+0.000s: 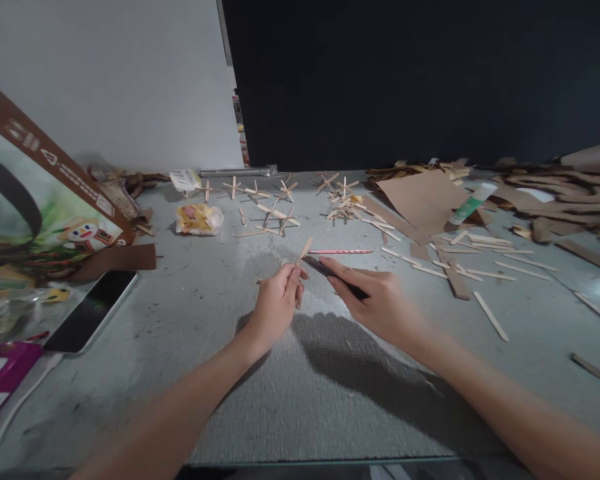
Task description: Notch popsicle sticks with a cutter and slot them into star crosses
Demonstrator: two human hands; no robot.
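My left hand (276, 300) is closed around a wooden craft stick (306, 249), whose upper end points up and away from me. A second thin end sticks out at the left of that hand, too small to identify. My right hand (367, 291) grips a black utility knife (336, 275), its tip meeting the craft stick just above my left fingers. Behind the hands lies a red-and-white striped pencil (343, 252). Farther back are several crossed-stick pieces (284, 192) and a pile of short sticks (345, 207).
Loose craft sticks (490, 316) and cardboard (417, 203) spread over the right side, with a glue stick (473, 203). To the left are a phone (93, 313), a purple power bank (7, 380), a printed bag (55, 193) and a yellow packet (199, 219).
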